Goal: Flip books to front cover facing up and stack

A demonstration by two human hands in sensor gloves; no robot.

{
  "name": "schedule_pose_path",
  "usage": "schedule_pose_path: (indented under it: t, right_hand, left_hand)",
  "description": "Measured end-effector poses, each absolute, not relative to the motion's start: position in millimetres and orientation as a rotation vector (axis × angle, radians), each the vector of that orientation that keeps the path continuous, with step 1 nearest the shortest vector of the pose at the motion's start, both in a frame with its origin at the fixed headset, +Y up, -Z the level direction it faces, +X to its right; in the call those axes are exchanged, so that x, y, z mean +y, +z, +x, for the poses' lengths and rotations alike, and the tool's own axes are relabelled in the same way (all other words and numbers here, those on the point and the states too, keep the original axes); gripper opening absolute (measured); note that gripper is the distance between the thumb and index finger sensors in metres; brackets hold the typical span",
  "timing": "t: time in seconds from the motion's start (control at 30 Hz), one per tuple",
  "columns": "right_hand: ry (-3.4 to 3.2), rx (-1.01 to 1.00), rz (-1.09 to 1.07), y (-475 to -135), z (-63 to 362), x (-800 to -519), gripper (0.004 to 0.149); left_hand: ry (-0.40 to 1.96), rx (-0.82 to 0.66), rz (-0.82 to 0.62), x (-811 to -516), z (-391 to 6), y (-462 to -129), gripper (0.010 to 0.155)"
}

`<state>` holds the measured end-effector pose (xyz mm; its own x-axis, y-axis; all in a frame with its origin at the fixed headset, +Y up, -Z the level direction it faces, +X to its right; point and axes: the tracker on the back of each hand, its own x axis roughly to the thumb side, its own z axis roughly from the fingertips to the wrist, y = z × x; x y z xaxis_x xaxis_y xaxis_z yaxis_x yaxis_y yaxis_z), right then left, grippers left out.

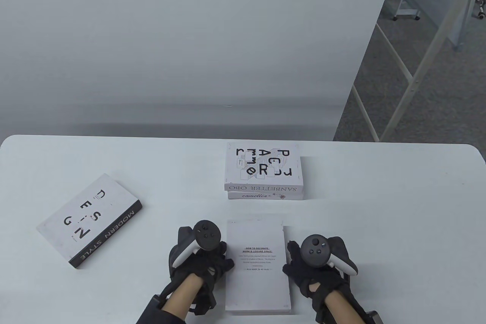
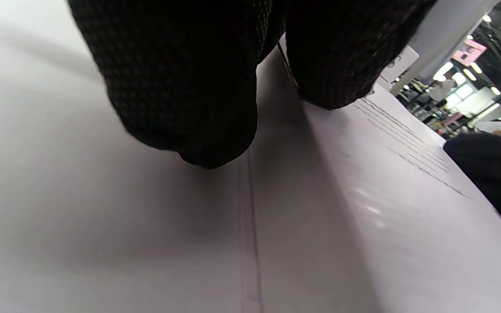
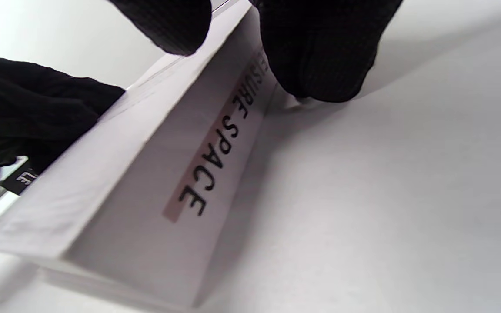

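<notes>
White book point(image 1: 258, 267) lying back cover up at the near edge of the table point(image 1: 398, 202), a gloved hand on each long side.

The left hand point(image 1: 201, 259) touches its left edge, fingers point(image 2: 181, 87) down at the table beside it; the right hand point(image 1: 315, 263) grips the spine side, one finger on the cover and the others point(image 3: 320, 52) against the spine. Farther back sits a stack of two books point(image 1: 264, 172); a grey book point(image 1: 89, 219) lies well to the left.

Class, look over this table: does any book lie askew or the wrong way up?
Yes. The Design book lies skewed at the left, apart from the stack. The book between the hands shows small blurb text, apparently its back cover.
</notes>
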<state>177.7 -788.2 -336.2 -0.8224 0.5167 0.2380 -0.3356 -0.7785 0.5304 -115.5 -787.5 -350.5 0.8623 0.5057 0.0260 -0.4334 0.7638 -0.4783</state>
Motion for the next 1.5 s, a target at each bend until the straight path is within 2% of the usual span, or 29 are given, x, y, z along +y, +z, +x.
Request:
schedule_pose_path:
  t: [0.2, 0.37, 0.5, 0.63, 0.77, 1.0, 1.1, 1.27, 1.5]
  right_hand:
    - [2.443, 0.673, 0.502, -337.1, 181.5, -791.5, 0.067]
    - [2.447, 0.607, 0.52, -332.8, 183.4, -786.0, 0.063]
    - [2.551, 0.419, 0.588, -323.2, 177.2, -772.2, 0.061]
    - [2.719, 0.128, 0.753, -309.6, 164.6, -758.6, 0.058]
    - [2.729, 0.008, 0.795, -304.0, 161.1, -754.1, 0.057]
    - [2.726, -0.048, 0.889, -295.7, 152.7, -753.7, 0.065]
    - [2.728, -0.193, 0.948, -291.4, 147.5, -750.8, 0.068]
    - [2.741, -0.302, 1.014, -285.0, 141.6, -748.8, 0.071]
    - [2.755, -0.292, 1.028, -285.7, 141.4, -750.3, 0.073]
  left_hand:
    - [0.567, -0.22, -0.451, -790.6, -109.1, -348.9, 0.076]
    - [0.569, -0.258, -0.443, -791.0, -107.5, -348.6, 0.077]
    - [0.598, -0.268, -0.464, -793.1, -109.8, -349.7, 0.076]
    - [0.635, -0.259, -0.493, -795.6, -115.7, -350.7, 0.075]
    - [0.651, -0.25, -0.503, -796.9, -120.4, -351.1, 0.075]
    - [0.542, -0.247, -0.46, -792.7, -123.4, -350.8, 0.072]
    - [0.545, -0.26, -0.462, -792.6, -123.8, -351.1, 0.071]
    - [0.514, -0.293, -0.459, -791.9, -121.4, -350.7, 0.07]
    - [0.448, -0.315, -0.411, -788.9, -118.1, -349.0, 0.069]
